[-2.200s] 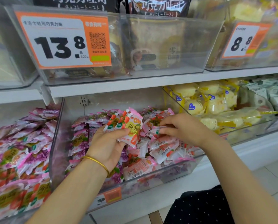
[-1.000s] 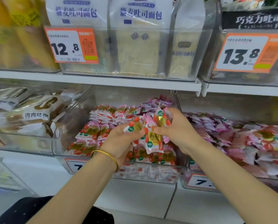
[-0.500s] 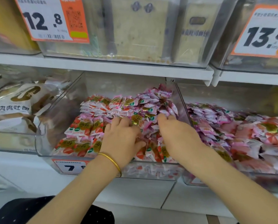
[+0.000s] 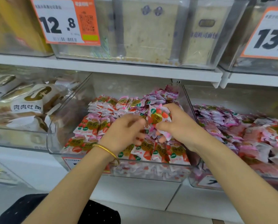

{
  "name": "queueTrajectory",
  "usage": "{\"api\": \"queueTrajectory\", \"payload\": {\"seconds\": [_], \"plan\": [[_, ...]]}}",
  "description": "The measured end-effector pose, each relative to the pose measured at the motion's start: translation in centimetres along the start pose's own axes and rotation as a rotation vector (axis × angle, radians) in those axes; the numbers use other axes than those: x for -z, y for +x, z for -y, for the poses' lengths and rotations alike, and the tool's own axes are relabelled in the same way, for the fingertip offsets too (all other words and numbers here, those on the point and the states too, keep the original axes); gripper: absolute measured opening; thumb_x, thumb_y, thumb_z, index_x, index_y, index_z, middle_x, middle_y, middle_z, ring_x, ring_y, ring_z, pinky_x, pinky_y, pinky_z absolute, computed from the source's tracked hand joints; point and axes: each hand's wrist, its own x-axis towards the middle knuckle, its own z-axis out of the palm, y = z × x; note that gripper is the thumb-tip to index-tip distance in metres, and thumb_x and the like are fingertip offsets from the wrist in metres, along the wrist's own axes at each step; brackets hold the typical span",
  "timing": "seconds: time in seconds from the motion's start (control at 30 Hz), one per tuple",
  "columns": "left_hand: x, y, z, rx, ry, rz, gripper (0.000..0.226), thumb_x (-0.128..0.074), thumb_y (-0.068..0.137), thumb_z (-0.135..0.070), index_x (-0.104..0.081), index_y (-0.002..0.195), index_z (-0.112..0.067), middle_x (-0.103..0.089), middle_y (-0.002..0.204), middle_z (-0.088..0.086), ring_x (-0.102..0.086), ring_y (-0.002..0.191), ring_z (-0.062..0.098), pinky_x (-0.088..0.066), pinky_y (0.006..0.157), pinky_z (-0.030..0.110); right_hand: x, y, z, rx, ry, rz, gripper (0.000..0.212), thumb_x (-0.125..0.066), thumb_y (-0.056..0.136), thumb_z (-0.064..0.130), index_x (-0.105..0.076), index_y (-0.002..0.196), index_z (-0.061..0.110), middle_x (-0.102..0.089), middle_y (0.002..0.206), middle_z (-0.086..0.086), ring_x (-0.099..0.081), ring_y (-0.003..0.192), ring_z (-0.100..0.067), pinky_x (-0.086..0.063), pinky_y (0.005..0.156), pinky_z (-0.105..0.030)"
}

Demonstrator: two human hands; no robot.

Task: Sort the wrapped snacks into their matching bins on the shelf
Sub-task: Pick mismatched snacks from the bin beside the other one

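Observation:
A clear middle bin (image 4: 52, 139) on the lower shelf holds several white-and-red strawberry snack packets (image 4: 93, 126), with purple-pink packets (image 4: 161, 96) piled at its back right. Above that pile, my right hand (image 4: 180, 126) grips a strawberry packet (image 4: 157, 117) and some pink wrappers under it. My left hand (image 4: 125, 131), wearing a gold bangle, is just left of that packet. Its thumb reaches the packet's edge and its fingers curl underneath. The hand is blurred, so its hold is unclear.
The bin to the right (image 4: 204, 183) is heaped with purple and pink-red packets (image 4: 232, 126). A bin of bread packs (image 4: 26, 107) sits at the left. The upper shelf (image 4: 135, 70) carries clear bins of toast with orange price tags (image 4: 65, 21).
Both hands lay flat on the pile half a second ago. Now the right hand has lifted a strawberry packet and the left hand has drawn in beside it. The view has moved closer.

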Motion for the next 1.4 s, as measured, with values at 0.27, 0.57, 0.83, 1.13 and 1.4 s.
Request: {"api": "queueTrajectory", "payload": {"seconds": [0.27,0.57,0.83,1.13,1.4], "plan": [[2.9,1.6,1.1,0.048,-0.157,-0.188,0.014,-0.066,0.085,-0.013,-0.052,0.08,-0.012,-0.056,0.077,0.003,-0.059,0.063,0.01,-0.055,0.059,0.025,-1.8,1.6,1.1,0.021,0.265,0.234,0.038,-0.054,0.086,-0.009,-0.054,0.103,0.025,-0.057,0.119,-0.019,-0.069,0.088,-0.03,-0.06,0.068,-0.036],[7.1,2.7,2.2,0.219,-0.183,-0.366,0.012,-0.054,0.09,0.001,-0.045,0.09,-0.006,-0.051,0.08,0.014,-0.062,0.062,0.021,-0.059,0.057,0.029,-3.0,3.9,1.0,0.114,-0.051,-0.107,0.031,-0.047,0.097,0.016,-0.051,0.127,0.011,-0.06,0.106,0.003,-0.066,0.084,-0.006,-0.048,0.078,-0.029],[6.5,3.0,3.9,0.066,0.812,-0.441,0.011,-0.062,0.085,-0.022,-0.054,0.08,-0.016,-0.063,0.086,0.007,-0.057,0.09,0.032,-0.046,0.082,0.04,-3.9,5.3,0.4,0.299,-0.204,-0.15,0.008,-0.066,0.084,0.009,-0.068,0.091,0.012,-0.067,0.093,0.002,-0.062,0.083,-0.007,-0.049,0.081,-0.03],[6.6,3.6,5.5,-0.028,0.946,-0.045,0.023,-0.06,0.088,-0.021,-0.071,0.105,-0.033,-0.06,0.12,0.0,-0.049,0.117,0.026,-0.039,0.102,0.045,-4.7,6.0,0.5,0.281,-0.148,-0.246,0.019,-0.068,0.084,0.009,-0.068,0.102,0.015,-0.063,0.084,0.006,-0.06,0.08,-0.01,-0.048,0.076,-0.021],[7.3,3.3,4.1,-0.002,0.511,-0.249,0.021,-0.057,0.091,-0.008,-0.069,0.108,-0.009,-0.066,0.11,0.003,-0.059,0.097,0.016,-0.042,0.083,0.018,-5.2,7.1,0.8,0.213,-0.333,-0.262,0.016,-0.062,0.088,0.012,-0.062,0.104,0.014,-0.062,0.084,0.0,-0.062,0.083,-0.018,-0.052,0.079,-0.034]]}}
